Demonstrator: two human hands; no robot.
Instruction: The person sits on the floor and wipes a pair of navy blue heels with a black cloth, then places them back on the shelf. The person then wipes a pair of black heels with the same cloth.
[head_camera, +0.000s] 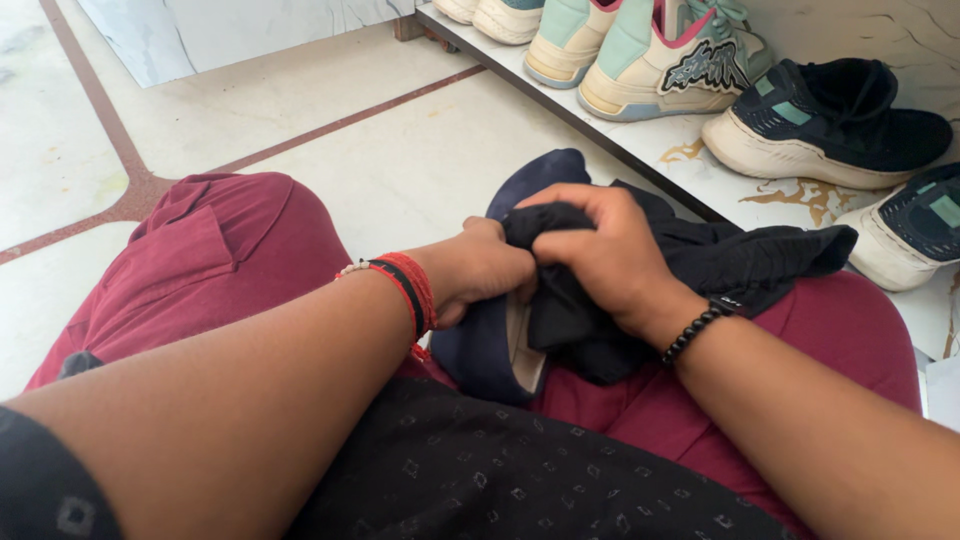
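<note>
Pale tiled floor (400, 150) below; left hand (485, 268) inside navy shoe (500, 350), grasp hidden, should brace while right hand (600, 250) grips black cloth (740, 260) firmly.

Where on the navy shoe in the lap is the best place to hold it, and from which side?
Probably at the open collar of the navy shoe, from the person's side. The opening faces the body and its rim offers an edge to pinch; the toe points away, rounded, under the black cloth and the right hand.

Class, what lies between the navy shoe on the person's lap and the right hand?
In the head view, a black cloth lies between navy shoe and right hand, which grips it.
</note>
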